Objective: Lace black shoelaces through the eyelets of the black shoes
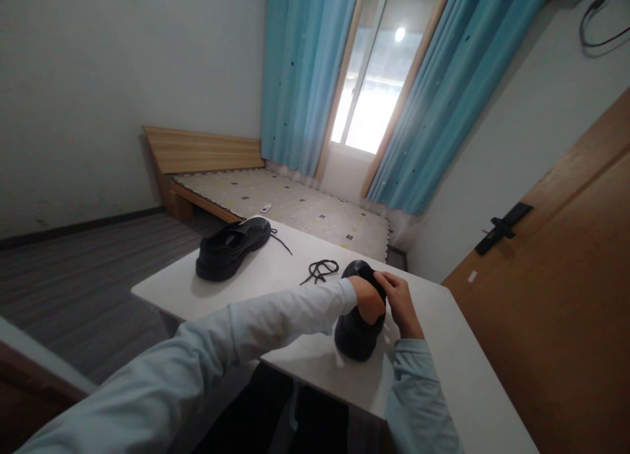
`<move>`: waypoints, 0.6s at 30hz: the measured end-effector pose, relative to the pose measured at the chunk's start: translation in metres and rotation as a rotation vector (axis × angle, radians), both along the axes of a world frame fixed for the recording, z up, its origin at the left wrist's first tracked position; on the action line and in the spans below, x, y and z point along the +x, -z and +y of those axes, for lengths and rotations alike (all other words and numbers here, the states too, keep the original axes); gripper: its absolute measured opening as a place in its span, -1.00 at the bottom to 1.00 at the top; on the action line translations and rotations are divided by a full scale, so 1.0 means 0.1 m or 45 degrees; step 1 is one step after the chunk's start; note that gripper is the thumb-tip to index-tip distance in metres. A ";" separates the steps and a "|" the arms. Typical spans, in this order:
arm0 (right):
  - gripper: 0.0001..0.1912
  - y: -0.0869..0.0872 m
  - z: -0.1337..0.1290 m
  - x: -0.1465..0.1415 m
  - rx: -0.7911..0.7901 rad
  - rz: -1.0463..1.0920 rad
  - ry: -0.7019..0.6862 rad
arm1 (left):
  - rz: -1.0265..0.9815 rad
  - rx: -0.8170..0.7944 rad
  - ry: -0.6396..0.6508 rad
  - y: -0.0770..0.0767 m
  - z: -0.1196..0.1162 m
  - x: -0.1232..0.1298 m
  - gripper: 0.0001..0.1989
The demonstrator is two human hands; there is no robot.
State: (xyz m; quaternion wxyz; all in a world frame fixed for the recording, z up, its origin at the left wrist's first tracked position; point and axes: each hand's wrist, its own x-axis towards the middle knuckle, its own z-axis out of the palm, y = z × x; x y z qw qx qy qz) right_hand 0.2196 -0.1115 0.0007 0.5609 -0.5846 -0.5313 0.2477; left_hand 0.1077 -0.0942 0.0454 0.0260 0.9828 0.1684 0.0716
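Observation:
A black shoe point(358, 341) stands on the white table point(300, 339) in front of me, heel toward me and toe pointing away. My left hand point(370, 300) reaches across into its opening, with the fingers hidden inside. On the shoe's right side, my right hand point(399, 301) has its fingers closed at the upper edge near the lacing area. Beyond my left wrist, a loose black shoelace point(321, 269) lies in a tangle. Another black shoe point(231, 249) rests at the table's far left, its lace point(281, 241) trailing from the toe end.
Past the table is a bed with a patterned mattress point(295, 195), a small white object point(266, 208) and a wooden headboard point(207, 150). Blue curtains point(308, 73) frame a bright window point(378, 80). A wooden door point(556, 277) with a black handle point(503, 228) stands at right.

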 end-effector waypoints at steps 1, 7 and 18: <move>-0.65 0.01 0.00 0.01 -0.001 0.003 -0.008 | 0.085 -0.035 0.057 -0.05 0.03 -0.01 -0.75; -0.63 0.06 0.03 0.07 0.016 -0.035 -0.039 | 0.370 -0.223 0.449 -0.30 0.15 -0.17 -0.94; -0.68 0.02 0.01 0.03 0.010 -0.004 -0.026 | 0.328 -0.057 0.439 -0.25 0.03 -0.16 -0.93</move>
